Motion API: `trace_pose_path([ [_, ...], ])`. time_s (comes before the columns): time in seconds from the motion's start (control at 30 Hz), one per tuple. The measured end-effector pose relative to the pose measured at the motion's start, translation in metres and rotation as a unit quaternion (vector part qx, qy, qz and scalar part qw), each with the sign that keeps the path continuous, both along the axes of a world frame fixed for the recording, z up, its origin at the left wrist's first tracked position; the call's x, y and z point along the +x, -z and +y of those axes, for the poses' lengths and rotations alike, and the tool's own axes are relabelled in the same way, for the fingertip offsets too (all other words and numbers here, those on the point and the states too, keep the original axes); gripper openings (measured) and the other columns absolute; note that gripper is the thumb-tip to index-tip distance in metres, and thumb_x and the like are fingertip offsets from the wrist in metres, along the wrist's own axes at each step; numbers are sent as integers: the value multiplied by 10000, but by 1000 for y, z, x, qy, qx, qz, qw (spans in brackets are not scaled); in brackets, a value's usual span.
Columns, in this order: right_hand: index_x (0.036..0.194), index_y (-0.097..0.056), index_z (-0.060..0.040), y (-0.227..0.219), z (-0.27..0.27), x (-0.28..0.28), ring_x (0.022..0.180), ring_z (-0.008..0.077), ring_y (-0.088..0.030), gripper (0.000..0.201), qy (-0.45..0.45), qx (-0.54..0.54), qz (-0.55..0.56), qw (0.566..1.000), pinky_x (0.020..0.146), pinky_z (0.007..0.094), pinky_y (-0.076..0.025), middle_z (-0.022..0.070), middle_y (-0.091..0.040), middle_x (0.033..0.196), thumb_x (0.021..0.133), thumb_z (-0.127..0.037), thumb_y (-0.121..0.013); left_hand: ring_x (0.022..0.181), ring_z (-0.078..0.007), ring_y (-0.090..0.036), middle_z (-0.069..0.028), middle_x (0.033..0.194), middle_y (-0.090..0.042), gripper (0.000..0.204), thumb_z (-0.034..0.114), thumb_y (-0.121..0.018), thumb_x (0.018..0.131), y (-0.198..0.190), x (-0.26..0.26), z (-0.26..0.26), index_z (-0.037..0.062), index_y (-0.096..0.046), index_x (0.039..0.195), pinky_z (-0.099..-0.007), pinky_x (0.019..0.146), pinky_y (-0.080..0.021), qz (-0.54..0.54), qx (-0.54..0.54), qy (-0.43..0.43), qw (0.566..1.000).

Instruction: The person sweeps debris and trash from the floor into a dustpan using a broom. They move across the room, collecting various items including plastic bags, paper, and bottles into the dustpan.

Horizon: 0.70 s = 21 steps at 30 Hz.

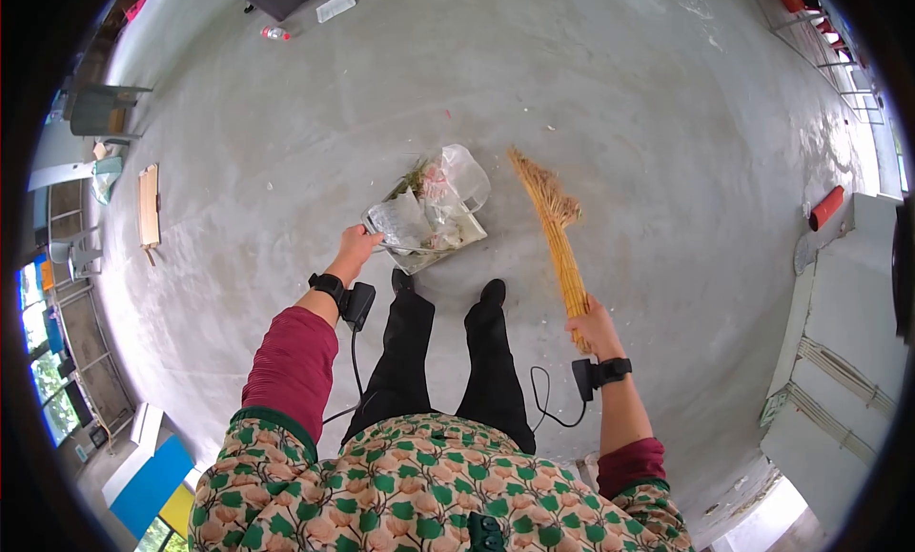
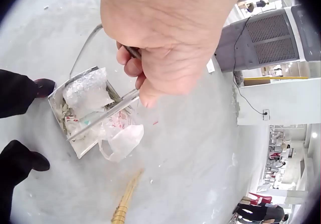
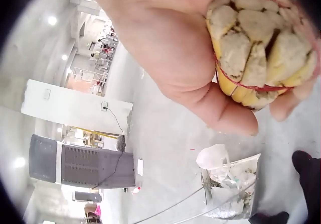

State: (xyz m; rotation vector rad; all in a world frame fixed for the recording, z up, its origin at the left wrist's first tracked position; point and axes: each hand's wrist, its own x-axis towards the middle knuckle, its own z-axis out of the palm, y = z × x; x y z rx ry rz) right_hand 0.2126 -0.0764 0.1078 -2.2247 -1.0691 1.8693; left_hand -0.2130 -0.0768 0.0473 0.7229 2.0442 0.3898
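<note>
My left hand [image 1: 356, 250] grips the thin metal handle of a dustpan [image 1: 469, 230], its fingers curled round it in the left wrist view. In the pan lie bubble wrap [image 1: 400, 220], a clear plastic bag [image 1: 465, 178] and green plant scraps [image 1: 414, 178]. My right hand [image 1: 595, 327] holds a yellow straw broom [image 1: 562, 256] by its bundled handle, bristles pointing forward and off the floor as far as I can tell. In the right wrist view the handle's cut end [image 3: 256, 43], bound with red string, sits between thumb and fingers. The broom stands to the right of the dustpan, apart from it.
A bottle [image 1: 275, 33] and a white piece [image 1: 335, 7] lie on the floor ahead, near a grey cooler [image 2: 266, 37]. Cardboard [image 1: 149, 205] lies at the left. A red cylinder [image 1: 826, 209] is beside the grey cabinet [image 1: 839, 314] at the right. Small bits dot the floor.
</note>
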Motion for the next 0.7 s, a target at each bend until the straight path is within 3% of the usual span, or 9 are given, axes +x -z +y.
trace_pose_path([
  [0.1, 914, -460, -17, 24, 7, -33, 494, 186, -513, 441, -20, 54, -16, 998, 433, 294, -417, 90, -520, 636, 491, -19, -583, 571, -115, -457, -43, 627, -534, 212, 146, -614, 624, 1, -6, -11, -27, -556, 732, -280, 529, -378, -74, 65, -80, 992],
  [0.23, 870, -454, -30, 31, 3, -119, 517, 192, -520, 423, -209, 18, -57, 976, 448, 308, -418, 94, -522, 624, 478, -54, -610, 578, -116, -466, -51, 633, -538, 210, 140, -600, 629, 13, -19, -15, -36, -550, 732, -278, 536, -381, -99, 91, -143, 980],
  [0.27, 918, -462, -25, 23, 2, -141, 685, 293, -564, 480, -250, -31, -44, 967, 587, 343, -449, 163, -563, 729, 470, -115, -610, 576, -115, -464, -53, 634, -538, 214, 145, -598, 628, 20, -23, -19, -37, -547, 728, -280, 532, -381, -114, 108, -160, 975],
  [0.3, 945, -455, -27, 23, -1, -160, 720, 309, -556, 473, -309, -5, -75, 948, 611, 357, -446, 174, -562, 759, 496, -112, -582, 576, -115, -464, -53, 634, -538, 214, 145, -598, 628, 31, -32, -24, -37, -547, 728, -280, 532, -381, -118, 109, -167, 973],
  [0.37, 971, -448, -30, 14, -1, -176, 756, 325, -547, 468, -373, 19, -105, 922, 634, 371, -443, 184, -561, 788, 523, -110, -555, 573, -114, -467, -65, 611, -536, 208, 153, -601, 612, 44, -51, -37, -29, -549, 698, -283, 522, -381, -117, 88, -143, 979],
  [0.43, 1011, -424, -26, -6, 10, -197, 798, 349, -526, 452, -448, 58, -135, 882, 670, 397, -432, 203, -548, 845, 572, -101, -497, 558, -120, -463, -66, 588, -525, 204, 156, -606, 601, 32, -71, -43, -23, -548, 681, -288, 514, -378, -94, 84, -119, 985],
  [0.5, 1027, -413, -23, -17, 17, -220, 804, 347, -526, 455, -479, 65, -113, 868, 677, 397, -431, 201, -546, 854, 585, -100, -485, 544, -126, -459, -67, 565, -514, 200, 159, -610, 590, 13, -86, -48, -16, -547, 664, -292, 506, -375, -73, 80, -95, 990],
  [0.57, 1043, -403, -21, -15, 19, -239, 809, 345, -526, 458, -510, 75, -90, 852, 684, 398, -430, 200, -545, 863, 598, -100, -472, 519, -141, -446, -62, 534, -490, 189, 152, -610, 575, -4, -92, -49, -10, -543, 647, -294, 500, -369, 4, 60, -13, 998],
  [0.7, 1119, -373, -45, -1, 18, -273, 822, 341, -524, 555, -538, 64, -72, 838, 694, 383, -428, 196, -547, 861, 581, -105, -495, 516, -149, -449, -60, 547, -493, 192, 149, -613, 565, -2, -118, -67, -6, -542, 653, -290, 499, -369, 33, 72, -15, 997],
])
